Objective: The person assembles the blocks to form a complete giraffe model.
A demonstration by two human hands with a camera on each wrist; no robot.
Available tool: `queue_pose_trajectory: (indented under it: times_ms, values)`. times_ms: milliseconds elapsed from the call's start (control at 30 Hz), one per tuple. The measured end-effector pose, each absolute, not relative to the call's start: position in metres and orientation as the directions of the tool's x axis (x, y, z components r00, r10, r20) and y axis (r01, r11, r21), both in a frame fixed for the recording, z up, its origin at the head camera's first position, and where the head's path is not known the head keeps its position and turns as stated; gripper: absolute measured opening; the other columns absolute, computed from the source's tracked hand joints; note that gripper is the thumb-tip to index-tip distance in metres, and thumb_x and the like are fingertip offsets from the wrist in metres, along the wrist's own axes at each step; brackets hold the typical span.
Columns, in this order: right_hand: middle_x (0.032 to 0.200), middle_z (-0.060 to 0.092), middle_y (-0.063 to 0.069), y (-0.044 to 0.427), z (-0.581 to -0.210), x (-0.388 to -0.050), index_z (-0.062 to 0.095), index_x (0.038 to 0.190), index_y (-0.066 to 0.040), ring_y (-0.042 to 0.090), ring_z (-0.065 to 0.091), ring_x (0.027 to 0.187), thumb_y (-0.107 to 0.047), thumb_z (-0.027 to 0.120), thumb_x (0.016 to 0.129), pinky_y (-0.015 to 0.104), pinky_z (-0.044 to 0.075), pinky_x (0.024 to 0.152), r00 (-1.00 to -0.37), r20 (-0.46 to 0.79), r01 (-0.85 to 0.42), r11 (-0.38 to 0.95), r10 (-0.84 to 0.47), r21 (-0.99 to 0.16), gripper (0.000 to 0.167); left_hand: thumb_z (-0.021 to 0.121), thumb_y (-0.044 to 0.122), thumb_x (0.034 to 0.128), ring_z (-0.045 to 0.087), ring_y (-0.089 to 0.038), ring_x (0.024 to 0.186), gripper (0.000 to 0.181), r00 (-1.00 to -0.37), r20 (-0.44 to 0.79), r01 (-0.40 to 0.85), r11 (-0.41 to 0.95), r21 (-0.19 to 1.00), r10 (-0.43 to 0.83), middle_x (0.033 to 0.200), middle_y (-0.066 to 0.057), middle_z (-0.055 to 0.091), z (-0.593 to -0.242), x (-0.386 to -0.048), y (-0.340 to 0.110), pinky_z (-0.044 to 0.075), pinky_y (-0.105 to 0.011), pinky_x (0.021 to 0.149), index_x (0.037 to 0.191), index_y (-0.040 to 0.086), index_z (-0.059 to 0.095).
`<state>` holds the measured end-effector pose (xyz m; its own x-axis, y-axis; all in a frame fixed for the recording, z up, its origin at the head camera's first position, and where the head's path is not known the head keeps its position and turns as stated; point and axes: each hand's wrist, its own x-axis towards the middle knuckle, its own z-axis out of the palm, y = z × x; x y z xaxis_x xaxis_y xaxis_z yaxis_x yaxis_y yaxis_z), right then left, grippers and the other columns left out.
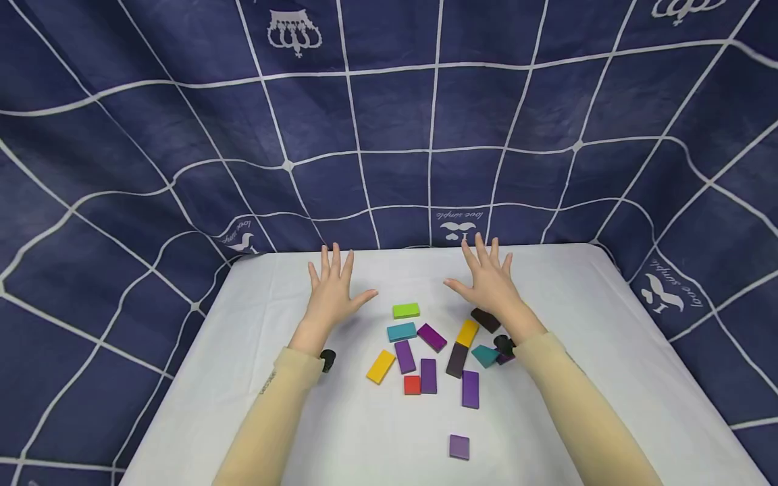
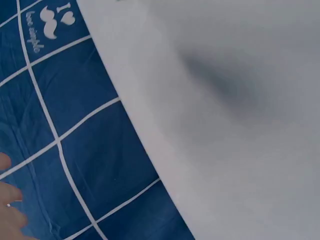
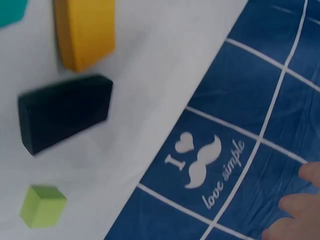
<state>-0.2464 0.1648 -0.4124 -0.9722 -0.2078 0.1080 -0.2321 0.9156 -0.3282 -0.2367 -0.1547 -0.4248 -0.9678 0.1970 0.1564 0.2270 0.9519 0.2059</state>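
Note:
My left hand [image 1: 331, 297] is held over the far left of the white table with its fingers spread and nothing in it. Over the far right, my right hand [image 1: 489, 287] is spread the same way and holds nothing. Nearest to it lies a black block [image 1: 485, 320], with a yellow block [image 1: 467, 333] beside it. In the right wrist view a light green cube [image 3: 43, 206] shows near that black block. Between the hands lie a lime green block [image 1: 406, 310], a teal-blue block [image 1: 402, 331] and a dark magenta block [image 1: 432, 337].
Several purple blocks [image 1: 428, 376], a red block [image 1: 412, 385], another yellow block [image 1: 381, 366] and a teal piece [image 1: 485, 356] are scattered midway. A lilac block [image 1: 459, 447] lies nearer the front. Behind the white table [image 1: 547, 263] hangs a dark blue curtain [image 1: 395, 175].

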Motion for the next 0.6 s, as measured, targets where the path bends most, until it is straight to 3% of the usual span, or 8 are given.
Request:
queue_pose_trajectory:
  times_ms: [233,600]
  values:
    - [0.164,0.011,0.021,0.154,-0.434,-0.227,0.028,0.156,-0.009,0.050,0.001,0.149,-0.054,0.061,0.092,0.076,0.000,0.112,-0.957,0.122,-0.288,0.904,-0.262,-0.316,0.085,0.060,0.066,0.0863,0.000,-0.041,0.153,0.098,-0.950,0.155,0.301,0.925,0.233,0.270,0.164,-0.022,0.011,-0.448,-0.224,-0.150,0.004,-0.068,0.119,0.157,0.008,0.024]
    - [0.157,0.031,0.025,0.126,-0.462,-0.194,0.041,0.149,-0.004,0.051,0.028,0.143,-0.042,0.067,0.091,0.072,0.024,0.111,-0.927,0.148,-0.374,0.875,-0.344,-0.307,0.074,0.060,0.060,0.0897,0.012,-0.040,0.152,0.083,-0.929,0.063,0.367,0.887,0.281,0.365,0.161,-0.019,0.028,-0.479,-0.207,-0.130,0.013,-0.063,0.120,0.151,0.008,0.039]
